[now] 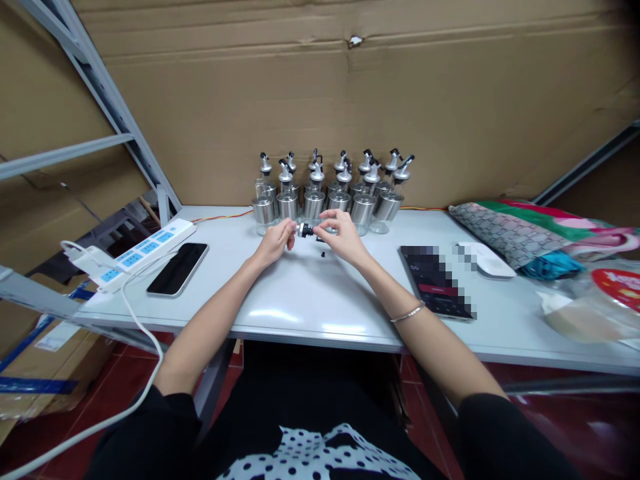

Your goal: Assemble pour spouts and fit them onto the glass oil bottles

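Well to the left of my fingers, a white power strip [173, 229] lies along the table [305, 300], with a phone [179, 269] beside it, nearer to them. Next comes my left hand [274, 241], its thumb and fingers pinched together on the silvery end of a small pourer top [305, 231]. That top lies sideways between my two sets of fingertips, raised in front of the bottles [314, 202], which stand in rows just beyond my fingers, most showing a spout. My right hand [344, 239] meets the black end with the thumb, forefinger curved above; whether those fingers actually grip it, I cannot tell. Just below my right fingertips, nearer to me, sits a tiny black piece [323, 254]. Further right of my fingers lies a dark, partly blurred phone [425, 270], then a white object [495, 263], a patterned bag [493, 233] and, furthest out, a roll of tape [570, 319].
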A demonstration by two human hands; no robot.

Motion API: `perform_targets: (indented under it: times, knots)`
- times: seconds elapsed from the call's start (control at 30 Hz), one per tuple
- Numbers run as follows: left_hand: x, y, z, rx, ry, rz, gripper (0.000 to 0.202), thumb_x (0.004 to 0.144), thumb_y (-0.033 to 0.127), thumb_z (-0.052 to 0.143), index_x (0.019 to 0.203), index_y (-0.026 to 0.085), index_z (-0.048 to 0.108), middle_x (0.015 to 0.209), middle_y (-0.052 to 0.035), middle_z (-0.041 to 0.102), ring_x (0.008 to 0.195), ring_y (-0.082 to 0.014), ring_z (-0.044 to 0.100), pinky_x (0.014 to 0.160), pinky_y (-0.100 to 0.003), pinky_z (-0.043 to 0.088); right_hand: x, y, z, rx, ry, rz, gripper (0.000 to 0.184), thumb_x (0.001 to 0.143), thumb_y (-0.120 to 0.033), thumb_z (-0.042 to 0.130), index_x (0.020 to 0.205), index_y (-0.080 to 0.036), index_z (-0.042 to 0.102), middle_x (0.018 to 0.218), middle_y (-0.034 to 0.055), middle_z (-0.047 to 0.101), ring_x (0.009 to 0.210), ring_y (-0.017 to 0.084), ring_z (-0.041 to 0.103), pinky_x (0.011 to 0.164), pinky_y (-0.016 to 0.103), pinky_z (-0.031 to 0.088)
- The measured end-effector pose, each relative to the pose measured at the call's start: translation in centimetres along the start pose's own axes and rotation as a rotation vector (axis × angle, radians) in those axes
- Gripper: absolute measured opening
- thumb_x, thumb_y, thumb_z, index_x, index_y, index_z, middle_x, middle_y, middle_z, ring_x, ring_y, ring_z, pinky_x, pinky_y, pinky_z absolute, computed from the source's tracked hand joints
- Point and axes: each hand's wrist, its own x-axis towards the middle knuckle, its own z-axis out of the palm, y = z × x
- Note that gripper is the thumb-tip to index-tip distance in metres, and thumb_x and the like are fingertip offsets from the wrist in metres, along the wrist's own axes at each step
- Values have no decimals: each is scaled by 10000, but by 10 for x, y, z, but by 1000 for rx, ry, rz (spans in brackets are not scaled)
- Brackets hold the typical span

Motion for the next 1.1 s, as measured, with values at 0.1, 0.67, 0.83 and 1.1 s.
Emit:
perform_targets:
  times: [0.1, 0.67, 0.83, 1.1]
  knots:
    - [0, 1, 0, 11, 7, -1, 469, 919, 585, 257, 706, 201, 419, 511, 41, 539, 532, -103, 518, 659, -229, 405, 0, 2, 0, 9, -14, -8, 123, 740, -319, 668, 671, -219, 683, 1071, 63, 592, 1054, 251, 488, 935, 467, 415]
    - [3, -11, 3, -81, -41, -107, 559, 887, 637, 252, 626, 189, 458, 486, 8, 549, 501, -117, 511, 594, -246, 410, -3, -12, -3, -166, 20, -314, 92, 775, -183, 596, 693, -220, 610, 1130, 75, 559, 1114, 266, 434, 958, 483, 379]
    - [5, -14, 4, -212, -71, -169, 599, 855, 680, 293, 592, 174, 479, 491, -8, 552, 471, -108, 520, 543, -240, 426, -5, -19, -4, -230, -26, -381, 116, 791, -170, 555, 705, -231, 605, 1159, 77, 562, 1131, 279, 424, 945, 509, 379]
    - [7, -13, 5, -286, -54, -203, 597, 828, 692, 363, 604, 156, 497, 537, -8, 554, 456, -98, 537, 515, -231, 445, -5, -22, -4, -258, -20, -399, 113, 740, -127, 570, 678, -221, 576, 1128, 79, 561, 1114, 277, 437, 940, 479, 384]
